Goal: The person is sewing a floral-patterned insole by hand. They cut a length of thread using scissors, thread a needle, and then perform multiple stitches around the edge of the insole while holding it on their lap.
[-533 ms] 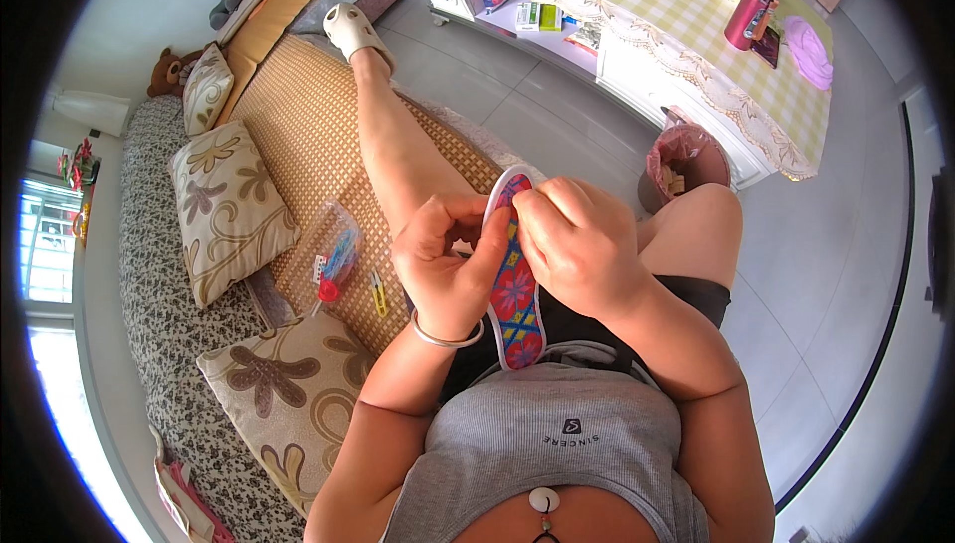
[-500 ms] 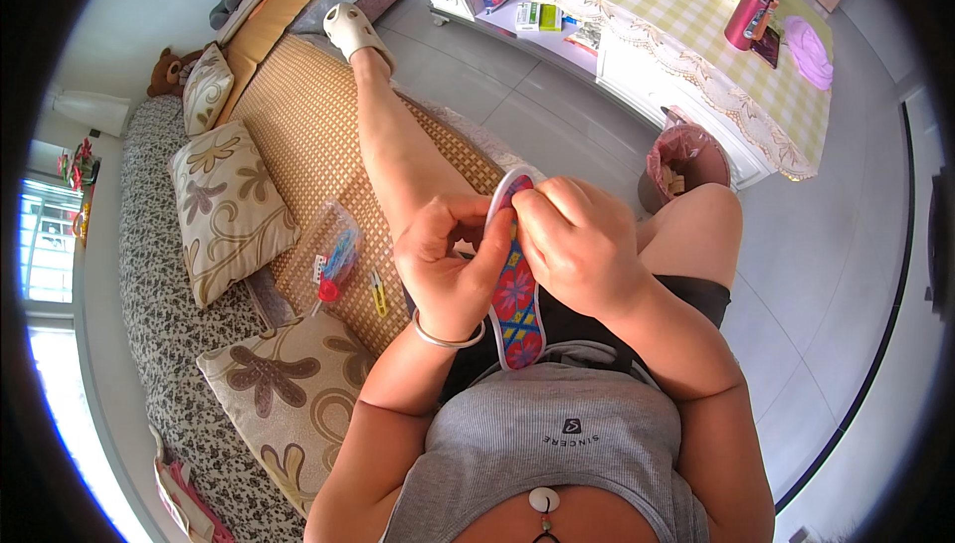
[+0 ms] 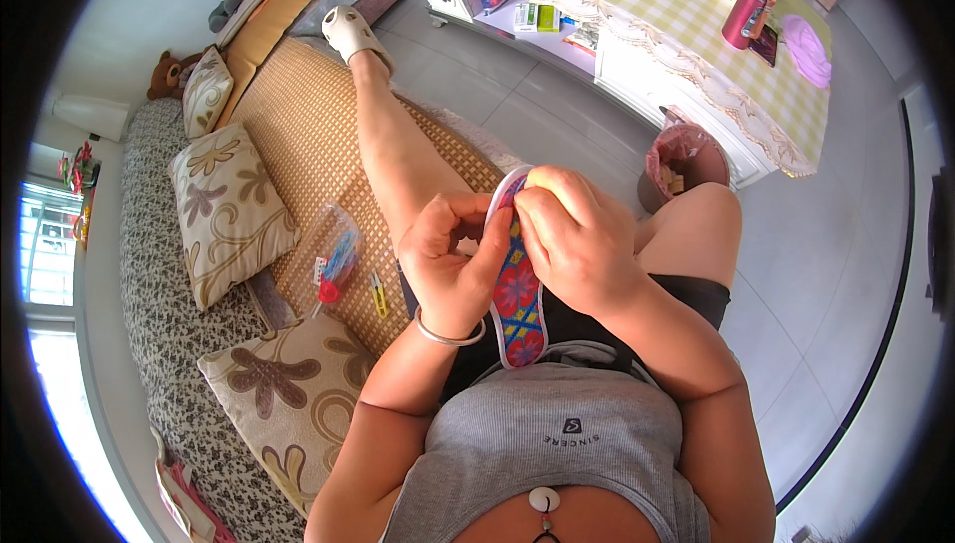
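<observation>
Thumb and forefinger of the left hand (image 3: 446, 250) pinch the upper part of a flowered, white-edged insole (image 3: 517, 294), held lengthwise over the black shorts (image 3: 686, 292), while the right hand (image 3: 582, 240), fingers bunched, grips its tip. Leftward, a yellow tool (image 3: 379, 296) lies near a clear bag (image 3: 336, 245) on the woven mat (image 3: 298, 95); farther off, a bin (image 3: 652, 187) stands beside the cabinet (image 3: 637, 76).
</observation>
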### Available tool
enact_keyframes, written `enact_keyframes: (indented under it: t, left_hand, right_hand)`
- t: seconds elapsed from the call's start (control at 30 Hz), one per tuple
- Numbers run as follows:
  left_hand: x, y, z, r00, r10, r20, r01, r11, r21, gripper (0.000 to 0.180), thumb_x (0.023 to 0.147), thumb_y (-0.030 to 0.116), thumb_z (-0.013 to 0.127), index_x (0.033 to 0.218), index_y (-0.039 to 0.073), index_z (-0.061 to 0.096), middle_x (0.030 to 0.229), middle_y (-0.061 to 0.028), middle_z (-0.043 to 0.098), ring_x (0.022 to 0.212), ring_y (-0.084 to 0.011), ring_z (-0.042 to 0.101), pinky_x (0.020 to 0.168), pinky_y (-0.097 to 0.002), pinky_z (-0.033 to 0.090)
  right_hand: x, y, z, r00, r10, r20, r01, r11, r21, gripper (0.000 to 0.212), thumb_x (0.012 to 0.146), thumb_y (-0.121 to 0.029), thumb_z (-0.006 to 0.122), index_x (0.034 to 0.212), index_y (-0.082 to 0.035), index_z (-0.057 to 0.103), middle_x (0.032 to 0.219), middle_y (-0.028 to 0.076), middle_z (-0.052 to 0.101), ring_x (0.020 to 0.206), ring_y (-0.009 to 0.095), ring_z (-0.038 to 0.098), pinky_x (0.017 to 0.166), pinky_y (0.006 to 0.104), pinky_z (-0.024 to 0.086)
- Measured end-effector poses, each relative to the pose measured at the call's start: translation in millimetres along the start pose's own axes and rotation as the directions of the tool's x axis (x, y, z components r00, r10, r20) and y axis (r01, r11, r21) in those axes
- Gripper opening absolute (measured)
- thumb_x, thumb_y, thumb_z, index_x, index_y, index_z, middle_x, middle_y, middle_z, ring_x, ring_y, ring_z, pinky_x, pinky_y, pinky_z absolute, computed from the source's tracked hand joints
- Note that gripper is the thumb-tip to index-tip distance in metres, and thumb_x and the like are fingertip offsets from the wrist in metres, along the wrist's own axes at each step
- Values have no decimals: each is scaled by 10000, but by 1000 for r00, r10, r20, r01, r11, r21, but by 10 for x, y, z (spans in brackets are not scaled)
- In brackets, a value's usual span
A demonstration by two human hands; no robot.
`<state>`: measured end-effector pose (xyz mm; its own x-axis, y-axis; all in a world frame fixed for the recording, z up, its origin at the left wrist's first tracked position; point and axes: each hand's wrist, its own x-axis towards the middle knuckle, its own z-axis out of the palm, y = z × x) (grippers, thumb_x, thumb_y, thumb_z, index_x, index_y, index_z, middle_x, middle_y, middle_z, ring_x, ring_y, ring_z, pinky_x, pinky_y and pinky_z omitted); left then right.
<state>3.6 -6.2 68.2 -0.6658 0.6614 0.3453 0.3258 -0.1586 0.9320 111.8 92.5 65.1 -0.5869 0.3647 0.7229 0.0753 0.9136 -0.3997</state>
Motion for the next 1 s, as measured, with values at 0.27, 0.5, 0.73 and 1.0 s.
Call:
enact_keyframes:
  t: [0.27, 0.5, 0.73, 1.0]
  left_hand:
    - [14, 13, -39, 996, -50, 78, 69, 960, -272, 127, 844, -53, 637, 952, -32, 575, 852, -56, 638, 752, -82, 592, 670, -178, 467]
    - [60, -30, -11, 976, -132, 173, 206, 818, -537, 113, 882, -34, 594, 989, -5, 570, 887, -45, 631, 810, -92, 588, 739, -202, 471]
    - [62, -20, -25, 980, -160, 116, 195, 880, -434, 91, 888, -32, 591, 969, -7, 558, 882, -54, 632, 801, -87, 593, 721, -200, 480]
    - [45, -43, -12, 977, -168, 128, 208, 868, -452, 97, 887, -41, 586, 969, 1, 555, 878, -44, 624, 814, -84, 594, 719, -190, 479]
  right_hand:
    - [-72, 164, -49, 794, 603, 73, -483, 554, 677, 134, 907, -84, 589, 997, 14, 600, 907, 39, 619, 738, 72, 547, 639, 221, 459]
    - [-96, 145, -14, 487, 542, 685, -596, -367, 714, 133, 899, -86, 593, 957, 23, 642, 782, 18, 616, 640, 44, 534, 571, 182, 432]
    - [-53, -25, -130, 956, 275, -99, -207, 877, 434, 196, 722, -21, 721, 885, -49, 616, 838, 98, 591, 709, 236, 601, 604, 309, 481]
    - [-73, -24, 1, 961, 240, -137, -180, 920, 348, 173, 712, -9, 704, 842, -63, 604, 819, 73, 588, 701, 263, 599, 589, 353, 485]
